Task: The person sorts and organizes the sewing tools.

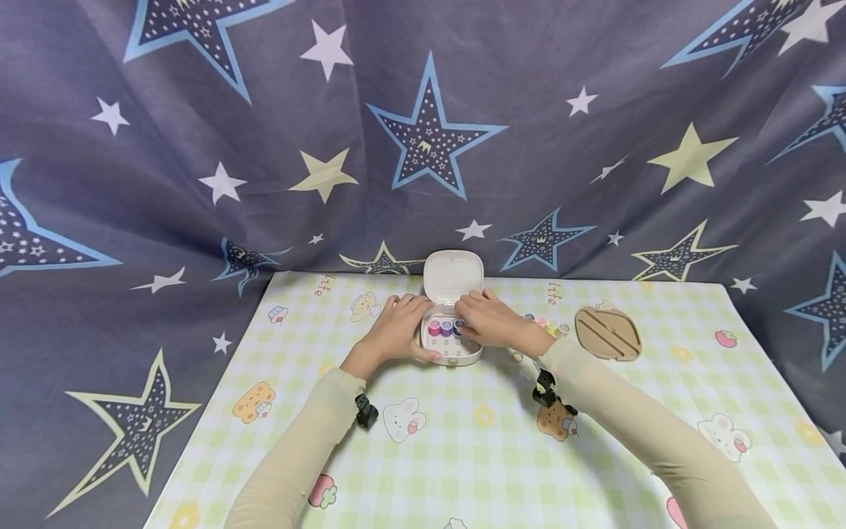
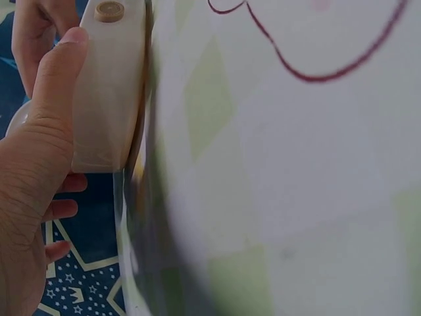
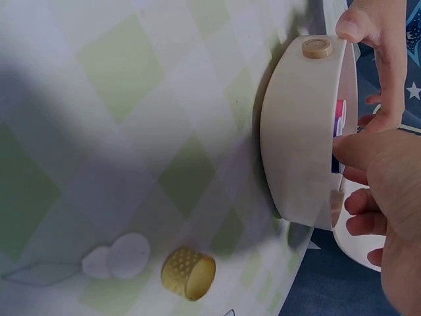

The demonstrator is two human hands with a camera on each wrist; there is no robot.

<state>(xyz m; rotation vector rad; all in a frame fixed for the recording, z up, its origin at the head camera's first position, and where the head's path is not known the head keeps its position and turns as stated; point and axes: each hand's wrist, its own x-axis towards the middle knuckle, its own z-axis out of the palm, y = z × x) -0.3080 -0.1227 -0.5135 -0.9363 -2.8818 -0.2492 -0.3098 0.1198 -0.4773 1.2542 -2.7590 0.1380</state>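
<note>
both hands sit at a small white sewing box [image 1: 452, 351] near the far middle of the checked tablecloth [image 1: 463, 455]; going left to right, the left hand [image 1: 396, 332] curls round the box's left side, thumb on the front wall, fingers behind, steadying it; the open lid [image 1: 452, 275] stands upright at the back; thread spools [image 1: 444, 328] show inside, pink and purple; the right hand [image 1: 489, 320] reaches in over them, fingers bent, though whether it pinches a spool i cannot tell; further right lie loose spools [image 1: 550, 324], a brass thimble [image 3: 188, 273] just beside the box, and a brown oval lid [image 1: 607, 333]; as i judge it, a tug on a tightly seated spool could lift or tip the light box if the left grip slackens, spilling the rest; a sleeve might sweep the thimble off.
</note>
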